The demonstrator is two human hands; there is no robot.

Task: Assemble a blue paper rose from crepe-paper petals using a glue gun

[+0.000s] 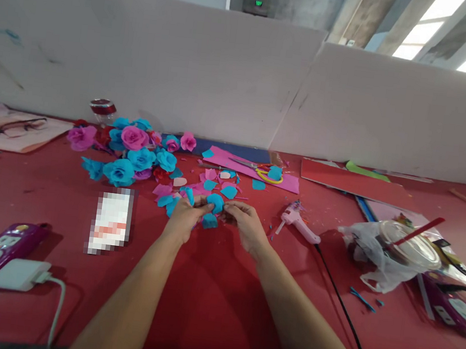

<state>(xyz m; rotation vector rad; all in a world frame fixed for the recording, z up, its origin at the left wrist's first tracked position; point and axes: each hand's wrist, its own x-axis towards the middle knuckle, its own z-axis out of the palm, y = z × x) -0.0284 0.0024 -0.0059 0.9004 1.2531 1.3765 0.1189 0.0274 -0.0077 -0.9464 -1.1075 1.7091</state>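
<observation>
Between my two hands is a blue paper petal, pinched at its edges. My left hand has thumb and fingers closed on its left side. On its right side, the fingertips of my right hand are pressed together. Another blue paper piece lies on the red table just below. Loose blue and pink petals are scattered beyond my hands. A bunch of blue, pink and red paper flowers lies at the back left. Scissors with yellow and orange handles rest on a pink paper sheet.
A pink glue gun with a black cord lies to the right. Farther right stands a lidded cup with a red straw in a plastic bag. Purple power strips sit at both sides. A white partition closes the back.
</observation>
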